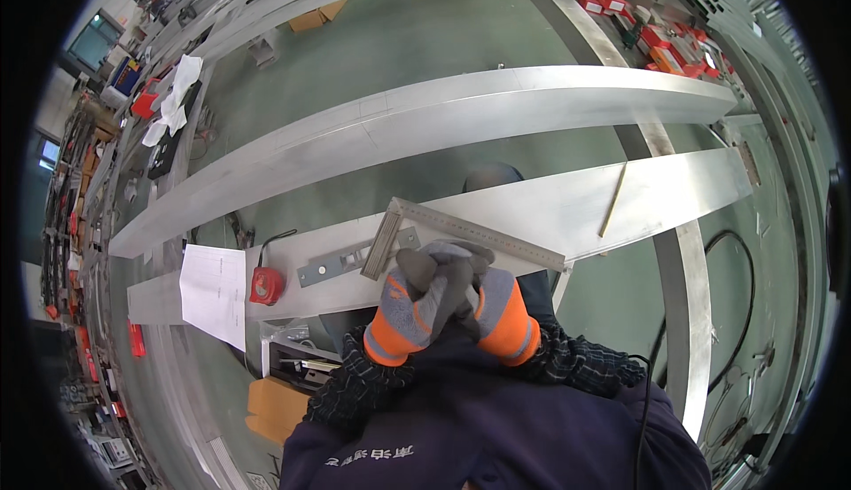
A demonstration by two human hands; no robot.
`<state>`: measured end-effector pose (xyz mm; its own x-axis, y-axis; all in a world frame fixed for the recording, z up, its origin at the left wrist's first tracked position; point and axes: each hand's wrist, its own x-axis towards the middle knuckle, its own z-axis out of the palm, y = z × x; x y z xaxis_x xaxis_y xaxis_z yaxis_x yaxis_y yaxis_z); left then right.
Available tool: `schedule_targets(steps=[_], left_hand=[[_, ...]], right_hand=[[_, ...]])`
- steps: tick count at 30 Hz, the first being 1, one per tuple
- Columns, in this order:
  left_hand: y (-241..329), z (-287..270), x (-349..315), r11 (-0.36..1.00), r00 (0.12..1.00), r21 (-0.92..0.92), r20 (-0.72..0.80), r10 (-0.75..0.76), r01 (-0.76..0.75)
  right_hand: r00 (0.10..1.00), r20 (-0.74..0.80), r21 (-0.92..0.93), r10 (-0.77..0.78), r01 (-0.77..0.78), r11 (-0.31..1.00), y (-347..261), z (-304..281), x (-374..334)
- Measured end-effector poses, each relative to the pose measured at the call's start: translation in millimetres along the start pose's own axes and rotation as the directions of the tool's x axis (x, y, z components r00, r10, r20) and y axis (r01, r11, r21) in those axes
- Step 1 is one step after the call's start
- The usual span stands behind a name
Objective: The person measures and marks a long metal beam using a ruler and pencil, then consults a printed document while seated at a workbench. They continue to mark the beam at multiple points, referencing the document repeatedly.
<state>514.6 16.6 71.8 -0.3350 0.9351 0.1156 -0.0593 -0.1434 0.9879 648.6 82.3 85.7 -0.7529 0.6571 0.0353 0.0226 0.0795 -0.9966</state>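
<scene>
My left hand [411,305] and my right hand [496,304], in grey and orange gloves, are together in front of my chest. Their fingers are curled and pressed against each other; whatever may be between them is hidden. Just beyond them a metal try square [483,231] with a marked blade lies on a broad silver metal beam [523,202]. Left of its stock is a flat metal plate with holes [324,272]. Farther left sits a red tape measure [267,286], next to a white sheet of paper [213,286]. A thin yellow pencil [613,199] rests on the beam's right part.
A second long metal beam [425,104] runs parallel behind. Crosswise rails [687,313] support both. Below the near beam at left stand an open box of small items [301,361] and a cardboard box [273,408]. Red boxes [665,42] lie far right; a black cable [752,286] loops on the floor.
</scene>
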Motion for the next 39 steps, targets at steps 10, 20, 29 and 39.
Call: schedule_targets(steps=[10,20,29,39], left_hand=[[-48.7,-145.0,49.4,0.953,0.851,-0.055,-0.469,0.238,-0.297],[30.3,-9.9,-13.6,0.830,0.583,0.214,0.623,-0.522,0.515],[-110.0,21.0,-51.3,0.445,0.603,0.877,0.260,-0.754,0.178],[-133.9,37.0,-37.3,0.637,0.689,0.759,0.391,-0.610,0.134]], right_hand=[[0.866,0.478,0.103,-0.146,0.110,0.989,-22.2,-31.1,-61.9],[0.982,-0.125,-0.762,-0.139,-0.005,0.648,91.7,-63.6,-140.7],[0.672,-0.393,-0.282,0.627,-0.737,0.613,103.1,-78.4,-237.6],[0.661,-0.505,0.301,0.555,-0.467,0.831,123.4,-53.0,-201.4]])
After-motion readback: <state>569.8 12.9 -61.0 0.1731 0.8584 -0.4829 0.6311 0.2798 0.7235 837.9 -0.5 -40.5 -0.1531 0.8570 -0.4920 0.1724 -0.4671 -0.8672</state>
